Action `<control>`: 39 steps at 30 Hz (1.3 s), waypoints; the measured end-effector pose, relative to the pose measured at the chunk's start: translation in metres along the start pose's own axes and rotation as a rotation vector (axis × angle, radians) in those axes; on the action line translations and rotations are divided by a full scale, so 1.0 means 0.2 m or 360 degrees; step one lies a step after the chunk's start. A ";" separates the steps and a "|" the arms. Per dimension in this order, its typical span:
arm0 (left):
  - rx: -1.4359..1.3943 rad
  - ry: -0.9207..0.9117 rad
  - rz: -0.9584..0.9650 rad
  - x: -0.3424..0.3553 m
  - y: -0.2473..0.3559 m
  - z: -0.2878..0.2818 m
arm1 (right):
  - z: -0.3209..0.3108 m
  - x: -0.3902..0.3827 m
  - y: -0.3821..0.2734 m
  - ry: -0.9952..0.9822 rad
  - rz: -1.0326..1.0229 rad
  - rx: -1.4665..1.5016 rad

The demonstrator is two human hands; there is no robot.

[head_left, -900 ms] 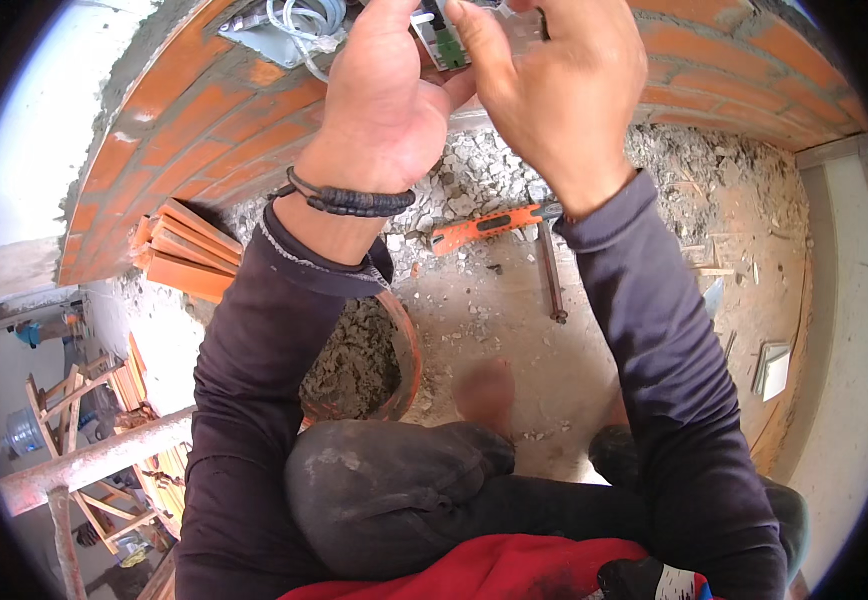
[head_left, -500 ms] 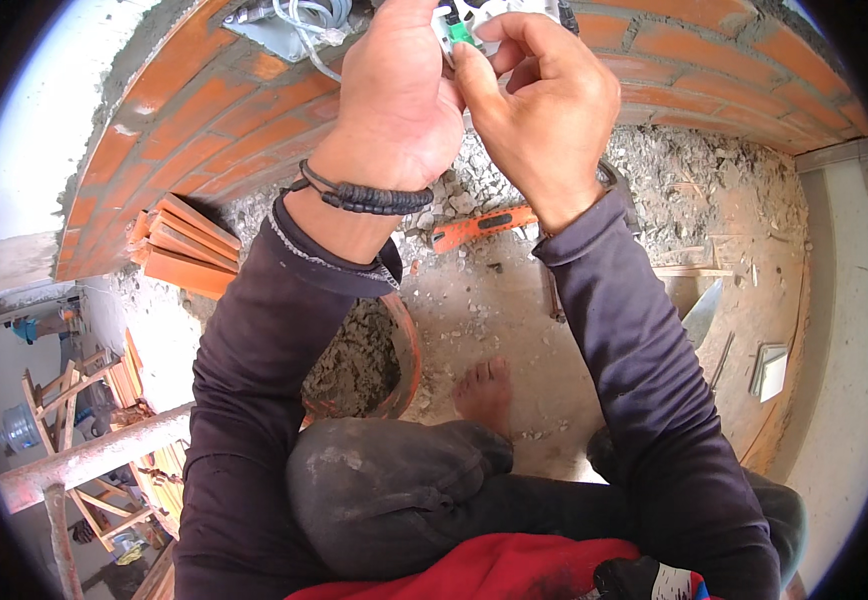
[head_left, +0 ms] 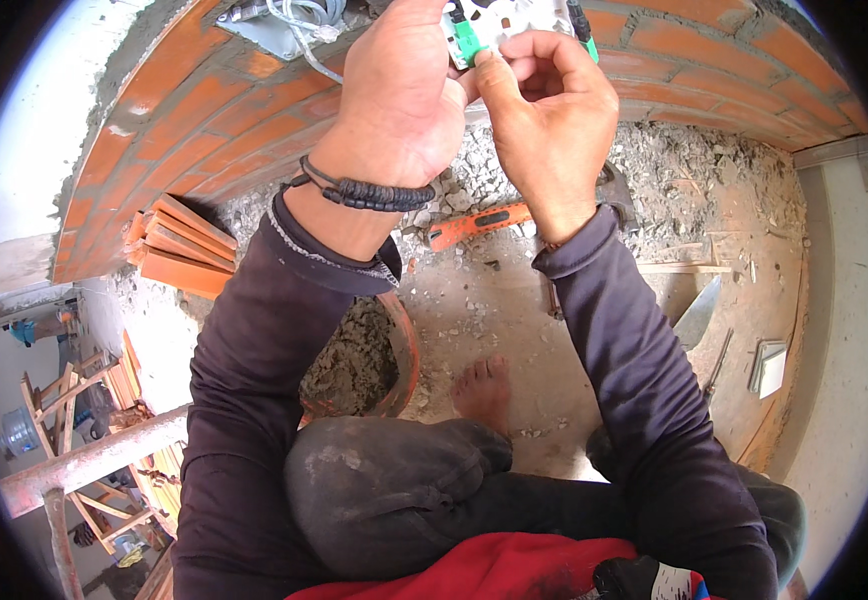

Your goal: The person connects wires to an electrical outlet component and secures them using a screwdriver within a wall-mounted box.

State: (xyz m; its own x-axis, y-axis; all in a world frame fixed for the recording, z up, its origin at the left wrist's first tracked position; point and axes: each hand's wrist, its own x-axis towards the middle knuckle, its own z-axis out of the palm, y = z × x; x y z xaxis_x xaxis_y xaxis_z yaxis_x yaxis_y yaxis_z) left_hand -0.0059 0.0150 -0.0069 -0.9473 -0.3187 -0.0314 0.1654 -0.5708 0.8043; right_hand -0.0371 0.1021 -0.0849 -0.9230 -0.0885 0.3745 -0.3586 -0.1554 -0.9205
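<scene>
A white plastic connector box [head_left: 519,18] is up at the top edge of the view, partly cut off. On its near left side sits a green connector [head_left: 468,42] with a black end; another black-and-green connector [head_left: 584,28] is at its right side. My left hand [head_left: 399,125] grips the box from the left, its palm and wrist showing and its fingertips mostly hidden. With thumb and curled fingers, my right hand [head_left: 552,125] pinches the box's near edge, the thumb tip just below the left green connector.
Behind the box runs a brick wall [head_left: 189,130] with a coil of grey cable [head_left: 312,18] by it. Below lie an orange-handled hammer [head_left: 479,225], rubble, a bucket of mortar [head_left: 354,360], a trowel [head_left: 699,315], stacked orange bricks [head_left: 189,250] and white square plates [head_left: 770,370].
The box has tipped or shifted slightly, so more of both green connectors shows. My right hand has moved a little, its thumb sliding right and its fingers curling at the near edge.
</scene>
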 end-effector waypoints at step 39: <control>0.0121 0.0176 -0.0017 -0.04 -0.02 0.04 | -0.01 -0.01 0.07 -0.0268 0.0335 0.0754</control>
State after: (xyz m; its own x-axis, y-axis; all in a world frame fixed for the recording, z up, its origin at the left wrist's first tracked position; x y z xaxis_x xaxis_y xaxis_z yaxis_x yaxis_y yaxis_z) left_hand -0.0011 0.0251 -0.0056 -0.9121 -0.3970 -0.1022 0.1301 -0.5168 0.8462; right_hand -0.0406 0.1019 -0.0977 -0.9190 -0.3156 0.2362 -0.0307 -0.5403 -0.8409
